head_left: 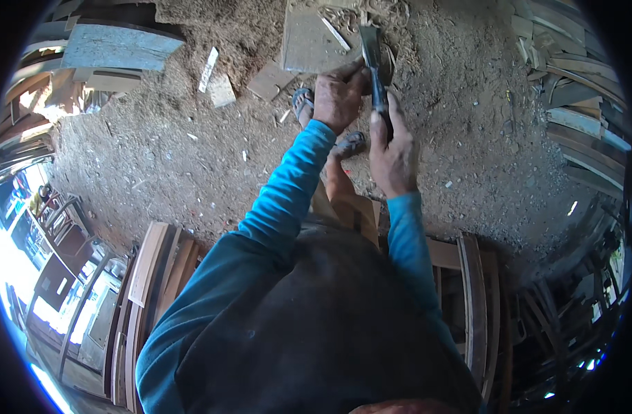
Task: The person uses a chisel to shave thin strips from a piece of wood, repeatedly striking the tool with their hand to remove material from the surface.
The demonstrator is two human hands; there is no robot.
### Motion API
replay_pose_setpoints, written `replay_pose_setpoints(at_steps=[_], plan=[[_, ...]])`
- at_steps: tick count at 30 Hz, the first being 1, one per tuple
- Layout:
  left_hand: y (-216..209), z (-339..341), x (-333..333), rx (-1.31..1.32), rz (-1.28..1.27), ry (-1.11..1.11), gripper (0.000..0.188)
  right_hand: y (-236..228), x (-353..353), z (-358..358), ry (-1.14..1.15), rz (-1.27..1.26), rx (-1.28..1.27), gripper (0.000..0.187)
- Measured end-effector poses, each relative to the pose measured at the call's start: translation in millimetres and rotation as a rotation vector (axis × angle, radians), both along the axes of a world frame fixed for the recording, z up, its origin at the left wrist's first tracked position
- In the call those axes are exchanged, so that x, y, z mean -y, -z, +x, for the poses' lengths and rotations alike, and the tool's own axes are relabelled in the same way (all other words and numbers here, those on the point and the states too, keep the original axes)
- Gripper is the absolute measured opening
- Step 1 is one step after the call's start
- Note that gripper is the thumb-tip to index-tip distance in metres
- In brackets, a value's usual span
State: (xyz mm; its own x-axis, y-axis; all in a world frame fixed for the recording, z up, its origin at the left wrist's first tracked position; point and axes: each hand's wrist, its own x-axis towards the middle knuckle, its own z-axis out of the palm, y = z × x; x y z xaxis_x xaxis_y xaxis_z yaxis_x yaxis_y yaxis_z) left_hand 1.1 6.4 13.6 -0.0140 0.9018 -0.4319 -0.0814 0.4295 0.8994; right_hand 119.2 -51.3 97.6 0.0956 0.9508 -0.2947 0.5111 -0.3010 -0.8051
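Ahead of me, my right hand (pixel 394 153) grips the dark handle of a hatchet-like tool (pixel 374 63), thumb and forefinger stretched along it. Its flat, flared metal head points away from me, over the near right part of a dusty wooden board (pixel 309 40) on the ground. Close by on the left is my left hand (pixel 336 102), closed, its fingers curled beside the tool's neck. What it holds, if anything, is hidden behind the knuckles. Pale curled wood shavings (pixel 345 16) and a thin wood strip (pixel 335 33) lie on the board.
My sandalled feet (pixel 348 145) stand on a dirt floor strewn with chips. Loose offcuts (pixel 222 91) lie left of the board. Stacked planks (pixel 153 265) rise at my left, with more boards (pixel 472 303) behind my right arm. Timber piles (pixel 585 131) line the right side.
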Motion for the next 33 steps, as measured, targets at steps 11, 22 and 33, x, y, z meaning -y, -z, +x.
replay_pose_setpoints(at_steps=[11, 22, 33], plan=[[3.4, -8.8, 6.3, 0.086, -0.011, -0.019, 0.032, -2.2, -11.4, 19.7, 0.142, -0.337, -0.265, 0.055], [5.6, -1.1, 7.4, 0.048, -0.006, -0.054, 0.035, 1.8, 63.7, 14.0, -0.023, 0.001, 0.027, 0.052], [11.5, -6.8, 9.0, -0.187, 0.070, -0.015, 0.033, 16.0, 52.3, -10.4, 0.031, 0.029, 0.062, 0.051]])
